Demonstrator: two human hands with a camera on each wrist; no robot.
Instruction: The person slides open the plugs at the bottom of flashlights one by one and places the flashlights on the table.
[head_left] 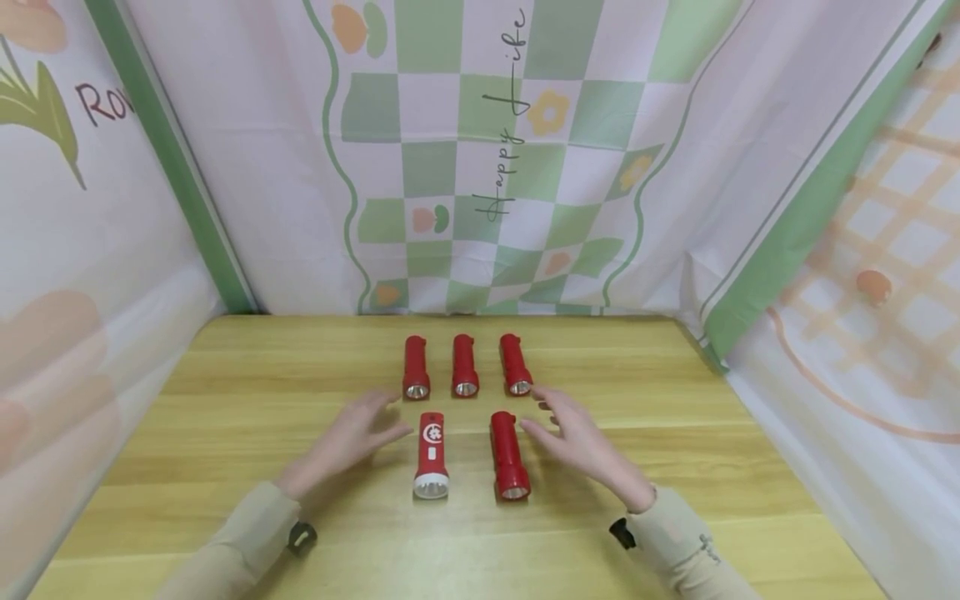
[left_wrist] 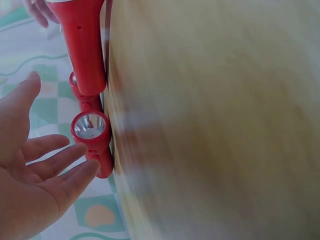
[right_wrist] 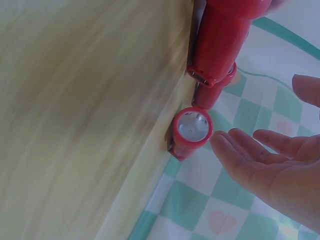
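Note:
Several red flashlights lie on the wooden table in two rows, lens ends toward me. The back row holds a left flashlight (head_left: 416,367), a middle flashlight (head_left: 464,365) and a right flashlight (head_left: 515,364). In front lie a red flashlight with a white rim and white print (head_left: 431,454) and a plain red one (head_left: 509,455). My left hand (head_left: 352,437), fingers spread and holding nothing, is beside the white-rimmed flashlight, fingertips near the back left one. My right hand (head_left: 581,437), also holding nothing, has its thumb near the plain front flashlight and its fingertips near the back right one.
The wooden table (head_left: 352,542) ends at a hanging cloth (head_left: 495,167) with green checks. Printed cloth also hangs along the left side (head_left: 97,250) and the right side (head_left: 862,317). Dark bands show at both sleeve cuffs.

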